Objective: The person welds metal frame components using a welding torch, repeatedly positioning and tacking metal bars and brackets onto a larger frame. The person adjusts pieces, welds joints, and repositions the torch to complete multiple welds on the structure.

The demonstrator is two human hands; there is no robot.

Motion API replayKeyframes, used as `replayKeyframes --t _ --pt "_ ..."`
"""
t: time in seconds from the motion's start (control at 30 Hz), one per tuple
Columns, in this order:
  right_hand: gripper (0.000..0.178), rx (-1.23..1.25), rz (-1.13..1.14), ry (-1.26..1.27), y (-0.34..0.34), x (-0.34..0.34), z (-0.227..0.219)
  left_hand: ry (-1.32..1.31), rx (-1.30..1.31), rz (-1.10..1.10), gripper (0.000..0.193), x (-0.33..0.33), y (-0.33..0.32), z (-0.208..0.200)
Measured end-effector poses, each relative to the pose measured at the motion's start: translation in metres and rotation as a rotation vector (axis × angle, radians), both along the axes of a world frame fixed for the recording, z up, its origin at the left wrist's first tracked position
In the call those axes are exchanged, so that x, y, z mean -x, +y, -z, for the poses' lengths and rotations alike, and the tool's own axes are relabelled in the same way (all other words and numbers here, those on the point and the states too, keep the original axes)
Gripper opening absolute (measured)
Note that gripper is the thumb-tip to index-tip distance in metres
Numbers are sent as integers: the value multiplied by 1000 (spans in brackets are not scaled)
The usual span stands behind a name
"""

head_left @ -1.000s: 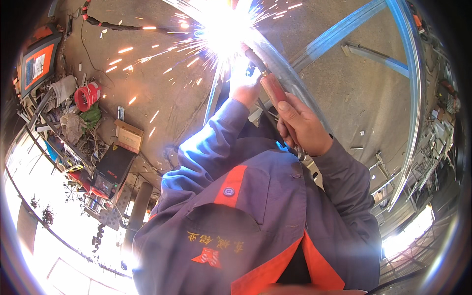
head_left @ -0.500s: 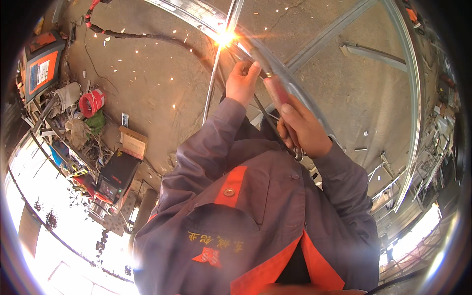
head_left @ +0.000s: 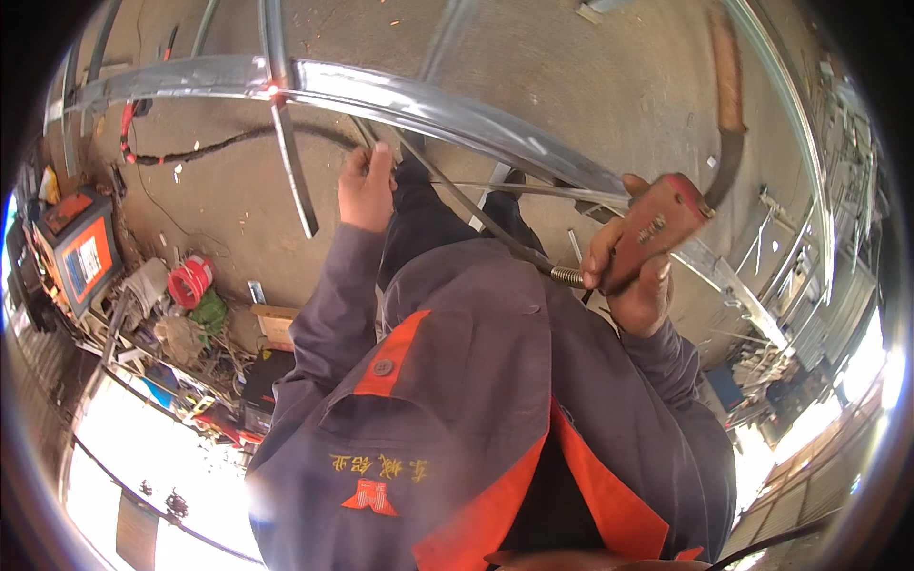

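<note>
My right hand (head_left: 640,285) is wrapped around the red handle of a welding torch (head_left: 657,231). Its curved neck and copper-coloured nozzle rise to the upper right, away from the metal. From the handle's rear, a cable (head_left: 495,231) with a coiled spring sleeve runs across my front. A small spot glows red at the joint (head_left: 275,91) where a thin metal bar (head_left: 295,176) meets a long curved metal beam (head_left: 409,103). Below the beam, my left hand (head_left: 366,190) is closed with the thumb up; anything in its fingers is too hidden to make out.
Further metal lengths (head_left: 795,95) curve along the right. At the left stand an orange-and-black machine (head_left: 84,249), a red bucket (head_left: 190,279), and a cardboard box (head_left: 276,325) near piled clutter. A dark cable (head_left: 224,145) lies on the floor beyond the beam.
The bright arc and flying sparks are gone, leaving a glowing spot. My right hand has swung the torch right, off the joint. My left hand has moved left and slightly down; the view has shifted.
</note>
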State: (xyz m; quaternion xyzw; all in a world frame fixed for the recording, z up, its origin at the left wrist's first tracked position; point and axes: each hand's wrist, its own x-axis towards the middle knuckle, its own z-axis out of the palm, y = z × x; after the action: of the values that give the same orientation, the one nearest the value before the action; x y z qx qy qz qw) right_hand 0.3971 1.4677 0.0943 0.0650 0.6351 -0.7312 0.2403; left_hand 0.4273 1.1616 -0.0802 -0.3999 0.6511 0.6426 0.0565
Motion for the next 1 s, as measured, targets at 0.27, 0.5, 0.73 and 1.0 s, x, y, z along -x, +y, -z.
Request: replayKeyframes --t 0.27,0.5,0.73,1.0 --pt "106 47 410 122 121 -68 19 60 13 504 26 -35 122 -39" --pt "13 -51 681 70 245 -87 76 391 169 1196 35 -29 247 -79" --pt "42 64 784 -145 323 -95 159 420 691 1277 56 -16 367 -54" --pt "46 -67 617 -144 330 -78 168 266 862 1330 54 -19 399 -33"
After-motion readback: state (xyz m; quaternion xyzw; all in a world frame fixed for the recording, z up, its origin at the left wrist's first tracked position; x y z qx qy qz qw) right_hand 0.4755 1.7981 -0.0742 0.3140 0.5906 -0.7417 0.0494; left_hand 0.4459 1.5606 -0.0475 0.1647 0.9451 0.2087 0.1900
